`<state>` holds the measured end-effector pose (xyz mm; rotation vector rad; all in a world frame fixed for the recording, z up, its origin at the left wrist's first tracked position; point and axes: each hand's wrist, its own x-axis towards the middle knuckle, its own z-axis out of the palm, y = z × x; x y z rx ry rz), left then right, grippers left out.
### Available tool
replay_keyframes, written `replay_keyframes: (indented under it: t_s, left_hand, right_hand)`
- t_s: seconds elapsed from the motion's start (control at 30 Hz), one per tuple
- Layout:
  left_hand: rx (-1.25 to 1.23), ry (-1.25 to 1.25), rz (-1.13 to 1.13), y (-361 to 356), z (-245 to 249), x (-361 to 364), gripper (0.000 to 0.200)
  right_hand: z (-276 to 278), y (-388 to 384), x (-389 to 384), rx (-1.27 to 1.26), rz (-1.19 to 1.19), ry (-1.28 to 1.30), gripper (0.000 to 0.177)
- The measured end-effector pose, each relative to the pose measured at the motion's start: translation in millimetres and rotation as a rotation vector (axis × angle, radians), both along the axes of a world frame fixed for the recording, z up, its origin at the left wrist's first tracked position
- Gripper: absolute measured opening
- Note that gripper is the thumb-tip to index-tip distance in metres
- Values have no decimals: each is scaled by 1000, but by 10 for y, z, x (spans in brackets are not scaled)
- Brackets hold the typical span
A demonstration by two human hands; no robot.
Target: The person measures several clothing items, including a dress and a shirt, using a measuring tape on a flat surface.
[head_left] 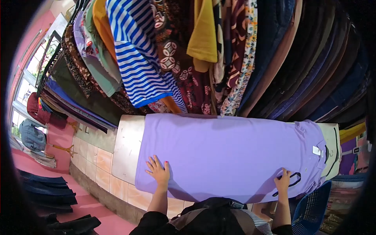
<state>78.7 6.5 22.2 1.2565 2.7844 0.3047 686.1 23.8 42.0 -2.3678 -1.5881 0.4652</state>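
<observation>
Lilac cloth fills the head-camera view: a purple polo shirt (227, 156) lies spread flat on a pale worktop (127, 149), with its collar and white neck tag (316, 150) toward the right end. The person's left hand (158, 172) rests palm down on the shirt near its lower left corner, fingers (150, 162) released and fanned out, grasping nothing. The right hand (282, 182) sits on the shirt's near edge close to the collar. Its fingers (285, 172) touch a thin black loop (294, 179) that lies on the fabric; whether they grip it cannot be told. Behind the worktop hangs a dense row of garments, among them a blue-and-white striped top (137, 58) and a mustard piece (203, 35). A blue plastic basket (309, 207) stands just beside the right arm.
</observation>
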Motion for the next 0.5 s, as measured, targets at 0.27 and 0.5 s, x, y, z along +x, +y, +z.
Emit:
replay_keyframes:
  t_s: [0.27,0.5]
  left_hand:
    - [-51,66,68,-165,-137,-29,72]
    - [25,-752,-694,349,171,760,38]
  right_hand:
    - [85,92,-232,-43,70,17,66]
    - [83,498,-1695,-428,431,949,42]
